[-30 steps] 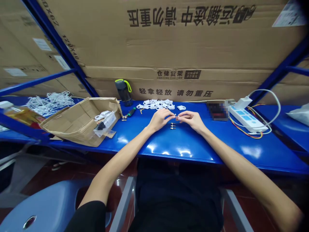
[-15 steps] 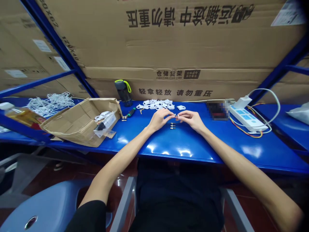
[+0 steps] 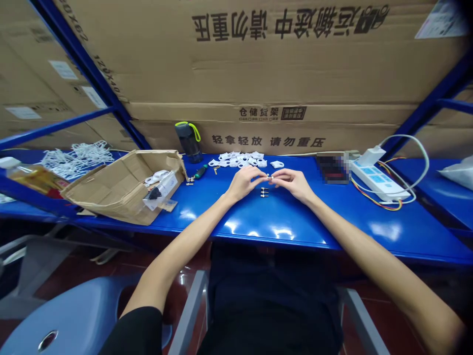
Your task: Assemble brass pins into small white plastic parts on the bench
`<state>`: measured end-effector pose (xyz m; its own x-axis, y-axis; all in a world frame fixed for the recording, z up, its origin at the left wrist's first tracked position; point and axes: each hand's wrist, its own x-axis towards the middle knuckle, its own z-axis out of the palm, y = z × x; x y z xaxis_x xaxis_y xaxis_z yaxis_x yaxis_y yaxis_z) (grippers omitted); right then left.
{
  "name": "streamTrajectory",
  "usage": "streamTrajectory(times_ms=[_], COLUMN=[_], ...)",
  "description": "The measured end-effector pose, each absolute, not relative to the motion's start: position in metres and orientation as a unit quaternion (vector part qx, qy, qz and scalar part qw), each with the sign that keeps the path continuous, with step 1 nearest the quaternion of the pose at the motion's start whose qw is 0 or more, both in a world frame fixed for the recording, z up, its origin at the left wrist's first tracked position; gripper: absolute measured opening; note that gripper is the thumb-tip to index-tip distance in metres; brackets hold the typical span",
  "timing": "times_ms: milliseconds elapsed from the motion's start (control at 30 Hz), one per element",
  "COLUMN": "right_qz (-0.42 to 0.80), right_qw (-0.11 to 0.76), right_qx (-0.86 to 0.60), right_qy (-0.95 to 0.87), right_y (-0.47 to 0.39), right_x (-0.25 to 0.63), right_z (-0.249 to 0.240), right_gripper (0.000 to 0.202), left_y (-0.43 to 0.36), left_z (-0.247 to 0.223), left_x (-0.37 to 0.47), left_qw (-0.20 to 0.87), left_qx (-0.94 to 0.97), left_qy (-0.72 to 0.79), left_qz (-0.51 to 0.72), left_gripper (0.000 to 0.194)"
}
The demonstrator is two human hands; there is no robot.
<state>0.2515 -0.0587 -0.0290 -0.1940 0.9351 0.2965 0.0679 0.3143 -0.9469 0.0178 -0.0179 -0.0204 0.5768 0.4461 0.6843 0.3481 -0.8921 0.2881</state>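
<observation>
Over the blue table (image 3: 281,217), my left hand (image 3: 244,182) and my right hand (image 3: 293,183) meet fingertip to fingertip. Both pinch one small metal part (image 3: 270,177) between them; its details are too small to tell. Just below the fingertips, several small metal pieces (image 3: 264,193) lie in a short column on the table. Behind my left hand is a cluster of white plastic parts (image 3: 240,159), and a single white part (image 3: 277,164) sits a little to its right.
An open cardboard box (image 3: 107,190) holds white parts and a plastic bag at the left. Behind it stands a dark bottle (image 3: 189,143), near a green-handled screwdriver (image 3: 201,171). White cords (image 3: 77,158) lie far left. A power strip (image 3: 380,182) with cables is at the right.
</observation>
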Motion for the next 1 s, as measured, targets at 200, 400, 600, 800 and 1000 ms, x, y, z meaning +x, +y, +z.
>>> streamTrajectory(times_ms=[200,400,600,800,1000], right_qz=[0.432,0.431,0.426,0.424,0.409], right_qw=[0.501,0.500,0.499,0.495,0.496], right_qx=[-0.392,-0.403,-0.406,-0.413,-0.420], right_qy=[-0.639,-0.634,-0.636,-0.637,-0.640], right_y=[-0.0584,-0.0601,-0.0593,-0.0586,-0.0579], right_x=[0.2515,0.2499,0.2510,0.2524,0.2529], right_z=[-0.0293,-0.0273,-0.0276,-0.0281,-0.0287], right_gripper=[0.041,0.043,0.045,0.047,0.044], left_y=[-0.0147,-0.0100,-0.0120,-0.0142,-0.0149], left_z=[-0.0244,-0.0281,-0.0265,-0.0248,-0.0254], left_x=[0.0168,0.0155,0.0163,0.0168,0.0178], left_qw=[0.047,0.027,0.035,0.059,0.064], left_qx=[0.878,0.881,0.883,0.876,0.873], left_qy=[0.227,0.223,0.245,0.248,0.249], left_qz=[0.419,0.416,0.399,0.410,0.414], left_gripper=[0.030,0.030,0.031,0.029,0.030])
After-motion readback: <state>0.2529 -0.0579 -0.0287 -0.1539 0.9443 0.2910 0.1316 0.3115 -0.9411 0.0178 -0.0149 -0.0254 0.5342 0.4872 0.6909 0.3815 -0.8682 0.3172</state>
